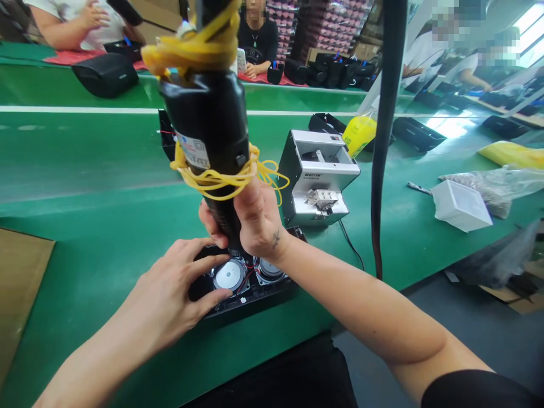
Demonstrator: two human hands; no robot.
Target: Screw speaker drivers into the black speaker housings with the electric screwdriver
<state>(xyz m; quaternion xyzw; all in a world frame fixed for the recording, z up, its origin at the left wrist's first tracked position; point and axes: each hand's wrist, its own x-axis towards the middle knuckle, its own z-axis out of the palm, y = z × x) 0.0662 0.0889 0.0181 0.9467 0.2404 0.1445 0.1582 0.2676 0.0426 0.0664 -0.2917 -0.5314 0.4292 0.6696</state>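
My right hand [259, 221] is wrapped round a black electric screwdriver [208, 124] that hangs upright from above. Yellow bands [216, 181] are wound about its body. Its lower end points down into an open black speaker housing [255, 303]; the tip is hidden. Inside the housing sit two round drivers, a left speaker driver [229, 276] and a right one [271, 270], with thin red and black wires between them. My left hand [174, 283] grips the housing's left end, its thumb and forefinger reaching across on either side of the left driver.
A silver and black machine [321, 175] stands behind the housing. Rightward are a yellow bag [360, 133], a hanging black strap [382, 141] and a white box [461, 204]. Cardboard [21, 294] lies at left. Co-workers sit across the green bench, among black speaker cases [106, 73].
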